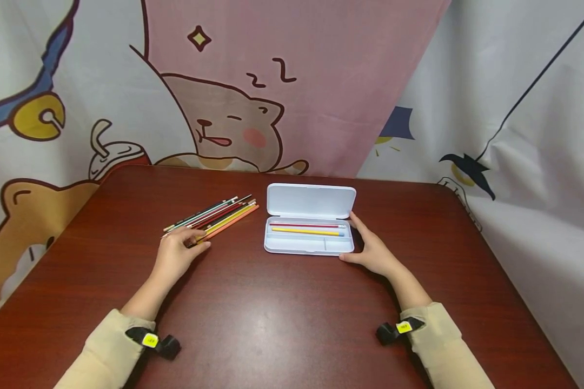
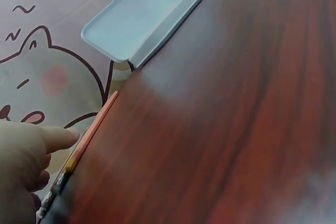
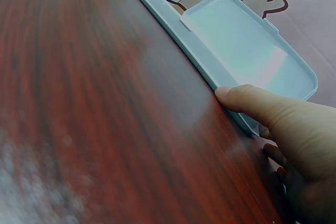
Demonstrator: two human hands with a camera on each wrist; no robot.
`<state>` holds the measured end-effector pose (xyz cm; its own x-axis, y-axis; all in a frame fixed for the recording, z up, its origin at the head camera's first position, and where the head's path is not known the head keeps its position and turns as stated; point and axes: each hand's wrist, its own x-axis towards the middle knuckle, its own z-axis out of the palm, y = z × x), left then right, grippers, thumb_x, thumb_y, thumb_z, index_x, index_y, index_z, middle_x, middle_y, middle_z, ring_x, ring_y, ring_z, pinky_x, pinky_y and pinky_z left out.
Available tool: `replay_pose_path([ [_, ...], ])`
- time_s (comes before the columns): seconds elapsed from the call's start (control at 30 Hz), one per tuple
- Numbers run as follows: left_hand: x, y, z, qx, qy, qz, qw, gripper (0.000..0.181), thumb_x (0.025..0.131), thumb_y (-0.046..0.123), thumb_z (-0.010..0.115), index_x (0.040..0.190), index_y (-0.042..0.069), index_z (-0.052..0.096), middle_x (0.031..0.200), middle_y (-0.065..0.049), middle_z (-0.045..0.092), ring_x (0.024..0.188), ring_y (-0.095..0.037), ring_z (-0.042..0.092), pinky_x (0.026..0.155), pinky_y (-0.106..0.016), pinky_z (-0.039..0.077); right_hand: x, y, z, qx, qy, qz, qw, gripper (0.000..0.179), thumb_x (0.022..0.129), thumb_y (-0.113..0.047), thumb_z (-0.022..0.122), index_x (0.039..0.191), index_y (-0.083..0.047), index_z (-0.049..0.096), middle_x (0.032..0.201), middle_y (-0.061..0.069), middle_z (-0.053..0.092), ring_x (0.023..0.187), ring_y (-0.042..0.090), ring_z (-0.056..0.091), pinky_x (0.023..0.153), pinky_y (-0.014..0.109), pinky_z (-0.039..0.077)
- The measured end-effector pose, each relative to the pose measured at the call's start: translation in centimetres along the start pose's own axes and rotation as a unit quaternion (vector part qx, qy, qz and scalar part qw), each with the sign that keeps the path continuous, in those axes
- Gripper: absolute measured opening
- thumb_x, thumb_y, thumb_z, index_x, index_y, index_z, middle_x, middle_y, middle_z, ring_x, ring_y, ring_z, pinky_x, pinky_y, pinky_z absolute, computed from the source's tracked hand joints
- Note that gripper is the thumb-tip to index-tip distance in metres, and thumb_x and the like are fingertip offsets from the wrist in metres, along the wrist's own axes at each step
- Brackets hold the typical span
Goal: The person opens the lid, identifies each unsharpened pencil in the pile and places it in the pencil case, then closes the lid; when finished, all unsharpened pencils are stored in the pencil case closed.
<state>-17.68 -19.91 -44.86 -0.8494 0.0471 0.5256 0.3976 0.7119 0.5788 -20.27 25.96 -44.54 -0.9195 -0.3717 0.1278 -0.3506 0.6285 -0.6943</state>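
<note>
An open white pencil case [image 1: 310,250] lies on the table, its lid [image 1: 311,201] raised at the back. Inside are a red pencil [image 1: 302,225] and a yellow pencil [image 1: 304,232]. My right hand [image 1: 373,254] grips the case's right end, thumb at the front and forefinger up by the lid's corner. To the left, several pencils [image 1: 233,217] in various colours lie side by side, slanting. My left hand [image 1: 177,249] is over their near ends, thumb and forefinger apart around the tips. An orange pencil [image 2: 93,129] shows beyond the left thumb; the other fingertips are partly hidden.
The dark red wooden table [image 1: 267,319] has a back edge close behind the case and pencils. A printed curtain [image 1: 321,108] hangs behind it. A black wrist camera [image 1: 167,347] is strapped over the left sleeve, another camera [image 1: 386,333] over the right.
</note>
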Motion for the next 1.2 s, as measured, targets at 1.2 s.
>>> replay_pose_path([
  [1.2,-0.43,-0.62,-0.42,0.028,0.001,-0.051,0.9983,0.007,0.078,0.002,0.077,0.080,-0.003,0.071,0.072,-0.011,0.060,0.064,-0.023,0.050,0.059,-0.036,0.037,0.07,0.15,0.05,0.006,0.001,-0.003,1.0000,0.110,0.073,-0.022,0.085,0.154,-0.012,0.011,0.144,0.014,0.040,0.132,0.028,0.032,0.108,0.052,0.018],
])
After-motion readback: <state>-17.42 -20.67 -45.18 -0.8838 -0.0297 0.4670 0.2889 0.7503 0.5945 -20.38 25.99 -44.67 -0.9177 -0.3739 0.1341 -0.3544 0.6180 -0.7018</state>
